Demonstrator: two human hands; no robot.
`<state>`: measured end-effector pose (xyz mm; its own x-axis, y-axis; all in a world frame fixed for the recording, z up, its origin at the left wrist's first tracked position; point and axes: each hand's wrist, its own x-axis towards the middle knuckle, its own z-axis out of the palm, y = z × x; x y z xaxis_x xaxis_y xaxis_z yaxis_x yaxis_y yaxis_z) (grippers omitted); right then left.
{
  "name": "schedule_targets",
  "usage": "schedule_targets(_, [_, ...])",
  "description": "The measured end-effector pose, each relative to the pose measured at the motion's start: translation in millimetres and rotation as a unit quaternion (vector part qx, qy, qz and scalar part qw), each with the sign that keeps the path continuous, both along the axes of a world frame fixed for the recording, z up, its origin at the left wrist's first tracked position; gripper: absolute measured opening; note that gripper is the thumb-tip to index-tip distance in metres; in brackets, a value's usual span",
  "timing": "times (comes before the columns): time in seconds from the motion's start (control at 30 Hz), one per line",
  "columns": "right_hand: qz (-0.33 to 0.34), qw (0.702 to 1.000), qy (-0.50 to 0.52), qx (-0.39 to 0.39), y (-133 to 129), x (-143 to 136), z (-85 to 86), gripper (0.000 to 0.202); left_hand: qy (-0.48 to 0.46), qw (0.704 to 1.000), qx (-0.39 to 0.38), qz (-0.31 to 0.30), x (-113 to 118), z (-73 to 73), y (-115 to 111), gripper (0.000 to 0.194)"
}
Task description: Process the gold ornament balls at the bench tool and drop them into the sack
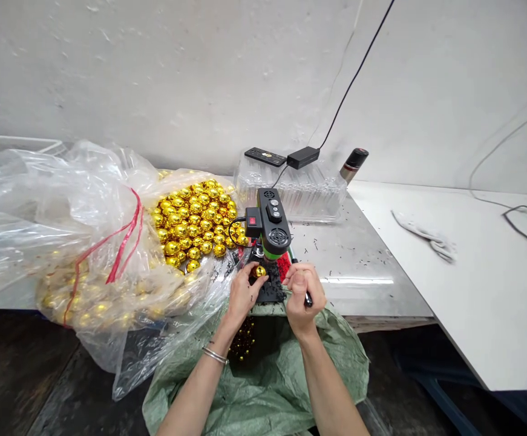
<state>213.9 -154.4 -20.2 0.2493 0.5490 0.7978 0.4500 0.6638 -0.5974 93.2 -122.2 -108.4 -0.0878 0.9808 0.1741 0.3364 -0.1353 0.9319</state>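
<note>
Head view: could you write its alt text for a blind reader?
A person's left-hand grip holds a shiny gold ball near a boxy black machine; the right-hand grip clasps a black handle. Gold balls lie in a clear plastic bag.

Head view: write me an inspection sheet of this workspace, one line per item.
Surface: metal benchtop, strewn with small black bits; white tabletop at right.
Job's things: gold ball; black vented unit with a red switch; black-handled lever; more gold balls in a clear plastic bag and in a green sack.
Clutter: flat black device and power adapter on clear plastic containers; black-capped bottle behind; crumpled pale glove or cloth on the white tabletop.
Hands: left hand pinches the gold ball; right hand grips the lever.
Cables: black cable from above to the power adapter; another black cable at far right.
Surroundings: pale wall behind, dark floor below.
</note>
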Motion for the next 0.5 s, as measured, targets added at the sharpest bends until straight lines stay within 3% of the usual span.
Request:
schedule_targets(0.17, [-0.004,1.000,-0.018,-0.001,-1.8,0.2,3.4,0.029,0.085,0.993,0.086,-0.002,2.6,-1.4,-2.1,0.030])
schedule_targets(0.3, [0.006,1.000,-0.022,0.003,-2.7,0.6,2.2,0.028,0.130,0.987,0.094,0.012,3.1,-3.0,-0.5,0.032])
schedule_targets(0.5, [0.014,0.999,-0.036,0.035,1.5,3.0,-24.3,0.027,0.145,0.986,0.081,0.006,0.8,-3.8,-0.1,0.032])
